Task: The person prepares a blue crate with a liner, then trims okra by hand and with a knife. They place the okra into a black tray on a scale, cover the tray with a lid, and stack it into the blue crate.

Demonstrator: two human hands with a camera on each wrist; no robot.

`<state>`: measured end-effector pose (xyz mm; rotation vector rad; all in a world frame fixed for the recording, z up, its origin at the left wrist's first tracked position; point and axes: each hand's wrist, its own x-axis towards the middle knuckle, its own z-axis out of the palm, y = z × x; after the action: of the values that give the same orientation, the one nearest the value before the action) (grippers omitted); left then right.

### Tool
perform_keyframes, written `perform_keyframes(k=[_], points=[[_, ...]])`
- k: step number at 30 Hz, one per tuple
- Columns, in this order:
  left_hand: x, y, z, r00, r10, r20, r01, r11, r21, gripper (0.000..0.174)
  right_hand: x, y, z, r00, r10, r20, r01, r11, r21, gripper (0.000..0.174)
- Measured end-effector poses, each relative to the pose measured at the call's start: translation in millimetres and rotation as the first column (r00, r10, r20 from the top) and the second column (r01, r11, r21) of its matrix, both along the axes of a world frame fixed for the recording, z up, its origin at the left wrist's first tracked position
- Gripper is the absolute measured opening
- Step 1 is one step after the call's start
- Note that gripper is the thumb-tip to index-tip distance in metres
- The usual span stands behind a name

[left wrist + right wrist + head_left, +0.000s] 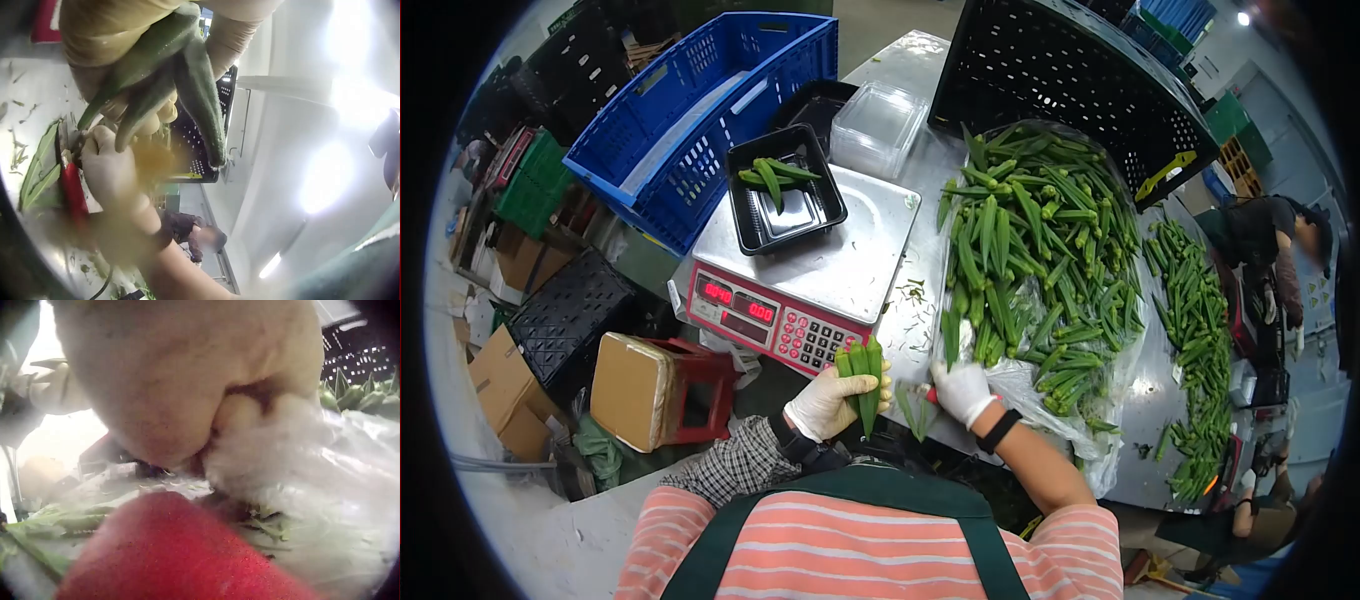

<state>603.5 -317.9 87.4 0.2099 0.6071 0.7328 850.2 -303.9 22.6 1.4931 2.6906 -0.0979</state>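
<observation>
Three or so green okra pods (866, 392) are gripped in the gloved left hand (825, 404), in front of the red scale (795, 335). In the left wrist view the pods (201, 94) fan out from the fingers of the left hand (109, 31). The gloved right hand (966, 394) is curled round a red handle (930, 394), low over the table by the okra pile. One pod (951, 338) lies at its fingertips; whether they touch it I cannot tell. In the right wrist view the red handle (169, 550) is large below the curled right hand (187, 381).
A black tray (831, 215) with a few pods sits on the scale's plate (870, 240). Behind are clear containers (878, 125) and a blue crate (665, 190). A large okra heap (1040, 220) on plastic lies before a black crate (1070, 70). More okra (1195, 340) lies right, near another person (1265, 240).
</observation>
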Motion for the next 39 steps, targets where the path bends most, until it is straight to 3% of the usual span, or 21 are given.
perform_keyframes(k=[3, 5, 6, 8, 11, 12, 14, 15, 17, 18, 19, 21, 23, 25, 28, 30, 32, 34, 35, 37, 39], points=[[4, 8, -1, 1.000, -0.004, -0.007, 0.004, 1.000, -0.025, 0.041, 11, -12, 12, 0.999, -0.024, 0.048, 0.028, 0.997, -0.077, 0.022], [7, 15, 2, 1.000, -0.008, -0.003, 0.008, 1.000, -0.006, 0.041, 19, -4, 40, 0.988, -0.154, 0.029, 0.154, 0.923, -0.353, 0.029], [7, 17, 4, 1.000, -0.012, -0.003, 0.012, 1.000, 0.011, 0.041, 38, 5, 36, 0.988, -0.125, -0.093, 0.079, 0.916, -0.393, 0.036], [4, 20, 5, 1.000, -0.005, -0.005, 0.005, 1.000, 0.002, 0.042, 47, 41, 104, 0.977, -0.205, 0.052, 0.195, 0.775, -0.601, 0.033], [0, 23, 8, 1.000, 0.004, -0.012, -0.004, 1.000, -0.012, 0.043, 72, 77, 156, 0.888, -0.458, -0.036, 0.350, 0.725, -0.593, 0.037], [0, 24, 8, 1.000, 0.000, -0.010, 0.000, 1.000, -0.012, 0.043, 74, 87, 166, 0.868, -0.484, -0.114, 0.391, 0.805, -0.446, 0.038], [0, 24, 7, 1.000, -0.002, -0.010, 0.001, 1.000, -0.020, 0.044, 59, 117, 154, 0.680, -0.643, -0.352, 0.572, 0.766, -0.295, 0.045], [3, 25, 7, 1.000, -0.017, -0.004, 0.017, 1.000, -0.008, 0.045, 52, 132, 135, 0.718, -0.614, -0.328, 0.609, 0.782, -0.130, 0.045], [9, 29, 10, 0.999, -0.034, 0.004, 0.034, 0.999, 0.012, 0.045, 50, 156, 89, 0.765, -0.628, -0.141, 0.621, 0.778, -0.096, 0.044], [10, 31, 13, 1.000, -0.023, 0.012, 0.023, 0.999, 0.032, 0.046, 60, 159, 76, 0.765, -0.628, -0.144, 0.621, 0.778, -0.093, 0.044], [10, 34, 16, 1.000, -0.008, 0.019, 0.007, 0.999, 0.053, 0.047, 72, 160, 71, 0.669, -0.651, -0.359, 0.634, 0.752, -0.180, 0.041], [9, 36, 18, 0.999, 0.005, 0.040, -0.009, 0.995, 0.095, 0.048, 74, 146, 82, 0.360, -0.720, -0.594, 0.573, 0.673, -0.468, 0.029], [19, 39, 20, 0.996, 0.034, 0.082, -0.044, 0.990, 0.135, 0.049, 37, 105, 132, 0.367, -0.657, -0.659, 0.419, 0.749, -0.514, 0.024], [34, 43, 17, 0.988, 0.050, 0.149, -0.068, 0.991, 0.114, 0.048, -3, 64, 137, 0.510, -0.422, -0.750, 0.244, 0.907, -0.344, 0.018], [42, 48, 8, 0.971, 0.089, 0.220, -0.109, 0.991, 0.081, 0.046, -32, 44, 150, 0.674, -0.309, -0.671, -0.023, 0.899, -0.438, 0.022], [36, 46, 7, 0.988, 0.117, 0.096, -0.110, 0.991, -0.071, 0.044, -23, 69, 131, 0.607, -0.322, -0.727, 0.146, 0.944, -0.296, 0.021], [28, 42, 12, 0.991, 0.111, 0.080, -0.107, 0.993, -0.050, 0.044, -14, 111, 120, 0.763, -0.473, -0.441, 0.505, 0.862, -0.049, 0.035], [22, 40, 14, 0.992, 0.098, 0.078, -0.097, 0.995, -0.015, 0.046, -8, 146, 90, 0.754, -0.641, -0.142, 0.642, 0.765, -0.050, 0.051], [18, 39, 16, 0.992, 0.098, 0.074, -0.097, 0.995, -0.015, 0.046, 3, 160, 70, 0.765, -0.638, -0.082, 0.636, 0.770, -0.059, 0.045], [9, 38, 22, 0.996, 0.076, 0.053, -0.079, 0.995, 0.054, 0.050, 24, 168, 54, 0.688, -0.583, -0.431, 0.627, 0.777, -0.051, 0.040], [1, 38, 23, 0.997, 0.061, 0.056, -0.066, 0.995, 0.081, 0.053, 33, 155, 68, 0.416, -0.580, -0.700, 0.581, 0.762, -0.287, 0.034]])
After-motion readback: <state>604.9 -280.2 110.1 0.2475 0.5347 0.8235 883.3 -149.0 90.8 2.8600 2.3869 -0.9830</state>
